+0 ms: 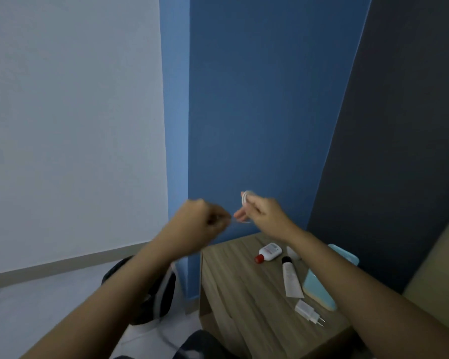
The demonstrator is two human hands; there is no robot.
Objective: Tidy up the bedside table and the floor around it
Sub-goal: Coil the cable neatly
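Home bedroom. Small wooden bedside table [239, 294] against blue painted wall [257, 99]; on it lotion bottle [270, 251], cream tube [290, 278], charger plug [307, 310]. Dark bag [151, 294] on tiled floor [36, 307] left of table.

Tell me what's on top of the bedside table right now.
A red-capped white bottle, a black-capped tube, a white charger plug and a light blue flat item lie on the bedside table. The right forearm covers part of the blue item and of a white object.

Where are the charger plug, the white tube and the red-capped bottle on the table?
charger plug [305, 310], head view, white body.
white tube [292, 279], head view, middle of tube.
red-capped bottle [271, 251], head view, white body.
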